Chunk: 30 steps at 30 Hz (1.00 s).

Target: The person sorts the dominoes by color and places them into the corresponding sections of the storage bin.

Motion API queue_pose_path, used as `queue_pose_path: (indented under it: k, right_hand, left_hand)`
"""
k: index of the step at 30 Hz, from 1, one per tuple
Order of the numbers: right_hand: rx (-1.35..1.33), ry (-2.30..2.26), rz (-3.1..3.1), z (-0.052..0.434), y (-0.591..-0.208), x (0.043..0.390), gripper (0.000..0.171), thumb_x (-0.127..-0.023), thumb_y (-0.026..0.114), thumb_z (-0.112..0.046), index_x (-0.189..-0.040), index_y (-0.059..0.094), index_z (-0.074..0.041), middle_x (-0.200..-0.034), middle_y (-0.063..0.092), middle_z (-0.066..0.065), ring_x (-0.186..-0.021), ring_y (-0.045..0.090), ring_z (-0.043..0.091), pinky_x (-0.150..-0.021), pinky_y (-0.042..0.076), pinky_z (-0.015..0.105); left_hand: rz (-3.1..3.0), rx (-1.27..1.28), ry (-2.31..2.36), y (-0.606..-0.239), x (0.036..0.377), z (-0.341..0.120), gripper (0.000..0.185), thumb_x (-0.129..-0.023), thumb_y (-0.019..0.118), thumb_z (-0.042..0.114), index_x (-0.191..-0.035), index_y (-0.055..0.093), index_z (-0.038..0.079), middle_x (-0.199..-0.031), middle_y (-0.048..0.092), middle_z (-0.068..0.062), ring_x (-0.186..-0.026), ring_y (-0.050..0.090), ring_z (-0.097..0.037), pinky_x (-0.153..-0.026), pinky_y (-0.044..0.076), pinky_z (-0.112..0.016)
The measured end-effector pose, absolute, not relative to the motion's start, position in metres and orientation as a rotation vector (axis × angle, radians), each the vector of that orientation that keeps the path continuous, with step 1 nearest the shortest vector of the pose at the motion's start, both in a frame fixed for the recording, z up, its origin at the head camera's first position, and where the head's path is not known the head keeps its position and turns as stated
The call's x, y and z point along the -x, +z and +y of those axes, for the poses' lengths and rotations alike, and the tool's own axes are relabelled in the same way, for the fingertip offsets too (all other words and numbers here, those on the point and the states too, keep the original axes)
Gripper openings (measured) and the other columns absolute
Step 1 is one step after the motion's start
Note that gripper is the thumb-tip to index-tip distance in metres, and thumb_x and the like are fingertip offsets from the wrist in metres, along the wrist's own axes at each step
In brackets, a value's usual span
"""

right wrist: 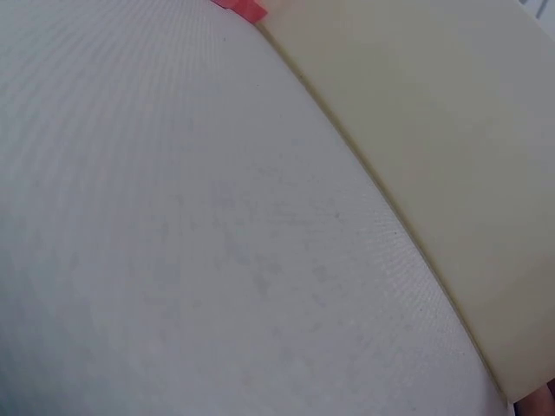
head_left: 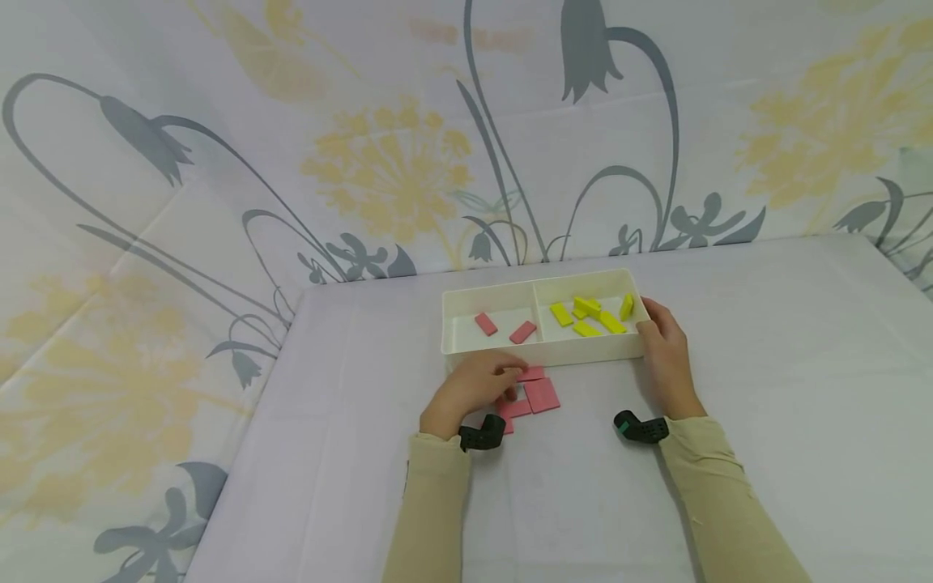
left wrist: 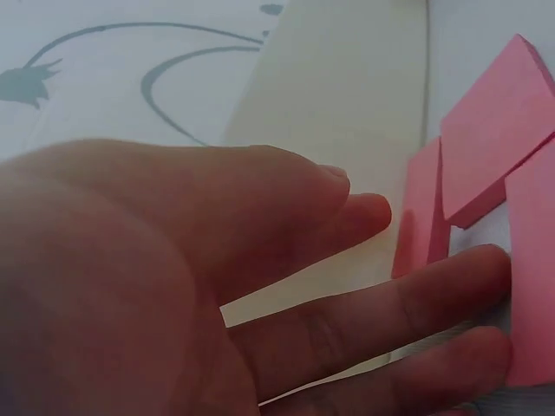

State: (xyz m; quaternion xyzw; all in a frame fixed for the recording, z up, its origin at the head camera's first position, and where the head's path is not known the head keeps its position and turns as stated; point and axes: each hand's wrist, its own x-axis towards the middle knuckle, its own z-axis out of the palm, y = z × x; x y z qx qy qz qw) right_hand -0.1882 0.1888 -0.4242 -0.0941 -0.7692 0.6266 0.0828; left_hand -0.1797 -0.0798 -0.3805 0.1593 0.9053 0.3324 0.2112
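A long white box (head_left: 583, 351) with two compartments stands on the table. My right hand (head_left: 669, 364) grips its right end, with the thumb at the front corner and the fingers round the side. In front of the box lie several flat pink tiles (head_left: 542, 395), close together. Over them is my left hand (head_left: 474, 385), its fingers loosely extended with nothing between them. In the left wrist view two fingertips (left wrist: 486, 264) come right up to the edge of a pink tile (left wrist: 533, 269). The right wrist view shows mostly tabletop and the box's front wall (right wrist: 434, 156).
Two pink tiles (head_left: 522, 332) lie in the left compartment. Several yellow tiles (head_left: 612, 322) are in the right one, some leaning or stacked. A flower-patterned cloth (head_left: 408, 162) hangs behind the table, and the white tabletop (head_left: 350, 453) extends around the box.
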Motion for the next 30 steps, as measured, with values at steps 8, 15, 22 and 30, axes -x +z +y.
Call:
queue_pose_path:
  k: [8,15,22,30]
  right_hand:
    - [0.28,1.864,-2.311,0.189,-0.425,0.188,0.048,-0.093,0.027,-0.027,-0.138,0.032,-0.013,-0.14,0.033,0.002,-0.127,0.028,0.018,-0.102,0.023,0.04]
    - [0.281,1.869,-2.3,0.189,-0.425,0.188,0.048,-0.093,0.027,-0.027,-0.138,0.031,-0.013,-0.14,0.033,0.002,-0.127,0.027,0.017,-0.102,0.023,0.04]
    - [0.271,1.867,-2.301,0.189,-0.425,0.187,0.047,-0.093,0.028,-0.026,-0.138,0.032,-0.013,-0.139,0.034,0.001,-0.127,0.028,0.017,-0.102,0.023,0.04]
    - [0.265,1.851,-2.302,0.188,-0.425,0.187,0.047,-0.093,0.028,-0.026,-0.137,0.033,-0.013,-0.139,0.035,0.002,-0.127,0.028,0.017,-0.102,0.023,0.039]
  left_hand:
    - [2.583,-0.458,0.812,-0.384,0.18,-0.076,0.022,-0.092,0.049,0.03,-0.104,0.064,0.02,-0.067,0.059,0.004,-0.064,0.051,-0.01,-0.062,0.041,-0.025]
    - [2.643,-0.489,0.684,-0.375,0.177,-0.073,0.023,-0.091,0.047,0.027,-0.078,0.063,0.017,-0.061,0.054,0.005,-0.063,0.05,-0.011,-0.062,0.04,-0.026]
    - [2.628,-0.482,0.688,-0.372,0.174,-0.072,0.018,-0.09,0.05,0.026,-0.09,0.066,0.018,-0.063,0.057,0.002,-0.064,0.05,-0.01,-0.065,0.041,-0.026]
    - [2.657,-0.471,0.577,-0.373,0.174,-0.069,0.026,-0.09,0.049,0.032,-0.11,0.064,0.026,-0.062,0.051,0.006,-0.067,0.049,-0.01,-0.064,0.039,-0.027]
